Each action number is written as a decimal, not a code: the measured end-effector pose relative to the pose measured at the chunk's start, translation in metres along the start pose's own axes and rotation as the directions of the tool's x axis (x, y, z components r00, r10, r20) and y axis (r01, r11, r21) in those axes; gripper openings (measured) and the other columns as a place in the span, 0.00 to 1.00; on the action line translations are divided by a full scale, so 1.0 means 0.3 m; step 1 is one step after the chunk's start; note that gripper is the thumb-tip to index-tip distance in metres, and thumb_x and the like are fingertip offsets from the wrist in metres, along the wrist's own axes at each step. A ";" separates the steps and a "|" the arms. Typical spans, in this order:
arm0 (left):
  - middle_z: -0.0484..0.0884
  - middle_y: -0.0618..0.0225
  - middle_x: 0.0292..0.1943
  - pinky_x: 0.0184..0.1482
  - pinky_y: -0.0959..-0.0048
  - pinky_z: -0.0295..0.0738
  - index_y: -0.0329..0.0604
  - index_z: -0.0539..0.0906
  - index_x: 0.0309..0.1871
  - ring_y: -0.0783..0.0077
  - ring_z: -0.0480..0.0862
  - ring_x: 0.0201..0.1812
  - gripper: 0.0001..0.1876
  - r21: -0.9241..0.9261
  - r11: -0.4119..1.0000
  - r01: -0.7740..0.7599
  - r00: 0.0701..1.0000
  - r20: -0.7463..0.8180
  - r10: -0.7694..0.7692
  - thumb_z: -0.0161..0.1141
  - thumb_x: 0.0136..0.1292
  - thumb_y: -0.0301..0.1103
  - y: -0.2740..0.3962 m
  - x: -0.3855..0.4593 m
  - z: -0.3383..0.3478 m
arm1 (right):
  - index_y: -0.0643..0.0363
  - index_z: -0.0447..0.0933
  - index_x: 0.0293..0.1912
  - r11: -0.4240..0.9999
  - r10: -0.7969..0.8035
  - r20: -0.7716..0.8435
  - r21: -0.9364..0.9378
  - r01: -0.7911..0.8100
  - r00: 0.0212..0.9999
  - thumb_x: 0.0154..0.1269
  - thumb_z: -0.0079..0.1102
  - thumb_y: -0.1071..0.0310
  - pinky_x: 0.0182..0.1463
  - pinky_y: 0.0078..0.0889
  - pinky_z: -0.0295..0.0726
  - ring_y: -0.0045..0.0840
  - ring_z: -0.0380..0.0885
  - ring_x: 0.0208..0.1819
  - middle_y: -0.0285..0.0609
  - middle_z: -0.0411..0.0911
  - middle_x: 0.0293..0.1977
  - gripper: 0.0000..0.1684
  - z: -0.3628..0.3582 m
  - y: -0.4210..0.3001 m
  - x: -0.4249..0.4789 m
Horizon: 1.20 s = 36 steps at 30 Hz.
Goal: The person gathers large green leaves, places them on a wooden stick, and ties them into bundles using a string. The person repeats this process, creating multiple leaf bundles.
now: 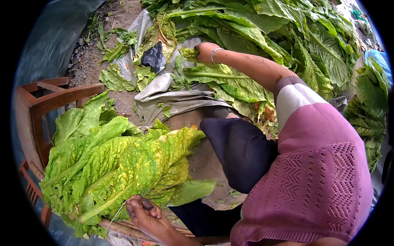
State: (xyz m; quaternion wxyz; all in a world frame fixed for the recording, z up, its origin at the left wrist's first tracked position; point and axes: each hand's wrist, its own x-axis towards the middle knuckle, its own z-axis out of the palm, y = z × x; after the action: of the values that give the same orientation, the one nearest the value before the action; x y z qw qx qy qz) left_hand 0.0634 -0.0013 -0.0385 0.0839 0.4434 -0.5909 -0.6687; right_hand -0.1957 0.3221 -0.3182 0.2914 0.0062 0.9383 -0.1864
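My left hand [144, 212], its fingertips dark with stain, pinches a thin string [116, 213] at the lower left. The string runs to the stalk ends of large yellow-green leaves [123, 166], which look like tobacco and lie along a wooden pole [120, 228]. My right hand [207, 52], with a metal bangle on its wrist, reaches to the leaf pile [243, 30] at the top. Its fingers are closed around a crumpled yellow-green leaf [188, 53]; the fingertips are partly hidden. Below it another broad leaf [221, 75] lies at the edge of the pile.
A brown wooden chair [58, 98] stands at the left, beside the leaves. Grey sheeting [184, 100] and a piece of black plastic [154, 57] lie on the ground. More leaves [369, 107] are heaped at the far right. My dark-clad knee [240, 150] is between the hands.
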 end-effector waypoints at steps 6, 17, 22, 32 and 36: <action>0.70 0.69 0.18 0.08 0.86 0.49 0.37 0.74 0.36 0.85 0.61 0.10 0.09 0.003 1.000 0.018 1.000 -0.024 -0.017 0.52 0.68 0.34 0.003 0.011 -0.004 | 0.55 0.75 0.47 0.970 -0.108 -0.124 -0.233 0.077 0.986 0.49 0.59 0.61 0.50 0.40 0.75 0.40 0.77 0.46 0.48 0.76 0.43 0.23 0.423 0.055 -0.084; 0.69 0.71 0.20 0.15 0.84 0.56 0.40 0.74 0.36 0.82 0.62 0.15 0.06 0.143 0.973 0.182 0.972 -0.175 -0.156 0.52 0.64 0.32 0.058 -0.020 0.044 | 0.54 0.68 0.55 0.946 -0.311 -0.113 0.060 0.319 0.944 0.47 0.61 0.63 0.40 0.42 0.77 0.45 0.78 0.38 0.51 0.74 0.48 0.32 0.036 -0.412 0.033; 0.69 0.70 0.20 0.14 0.85 0.56 0.43 0.73 0.34 0.82 0.61 0.14 0.04 0.146 0.970 0.196 0.974 -0.147 -0.175 0.52 0.65 0.31 0.032 -0.010 0.033 | 0.47 0.58 0.67 0.708 -0.515 0.119 -0.499 0.500 0.849 0.61 0.45 0.71 0.37 0.40 0.81 0.37 0.82 0.41 0.54 0.59 0.65 0.33 0.323 -0.489 0.319; 0.69 0.71 0.20 0.17 0.86 0.55 0.42 0.73 0.32 0.84 0.62 0.15 0.07 0.255 0.959 0.121 0.989 -0.118 -0.094 0.48 0.66 0.33 0.078 -0.037 0.021 | 0.57 0.76 0.51 0.941 -0.336 -0.018 -0.033 0.335 0.942 0.49 0.60 0.68 0.44 0.37 0.79 0.37 0.80 0.43 0.49 0.80 0.43 0.25 -0.037 -0.379 0.141; 0.69 0.70 0.20 0.16 0.85 0.56 0.39 0.74 0.35 0.83 0.62 0.15 0.07 0.284 0.952 0.110 0.989 -0.127 -0.076 0.49 0.66 0.32 0.050 -0.033 0.020 | 0.58 0.72 0.54 0.444 -0.351 -0.129 0.849 0.286 0.928 0.51 0.64 0.66 0.47 0.33 0.77 0.32 0.79 0.42 0.49 0.79 0.42 0.29 -0.213 -0.488 0.158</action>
State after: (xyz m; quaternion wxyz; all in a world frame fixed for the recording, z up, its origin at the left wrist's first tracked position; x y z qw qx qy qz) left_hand 0.0589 0.0052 -0.0211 0.0202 0.5160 -0.6553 -0.5513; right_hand -0.2875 0.2039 -0.2449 0.2401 -0.0333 0.6966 -0.6753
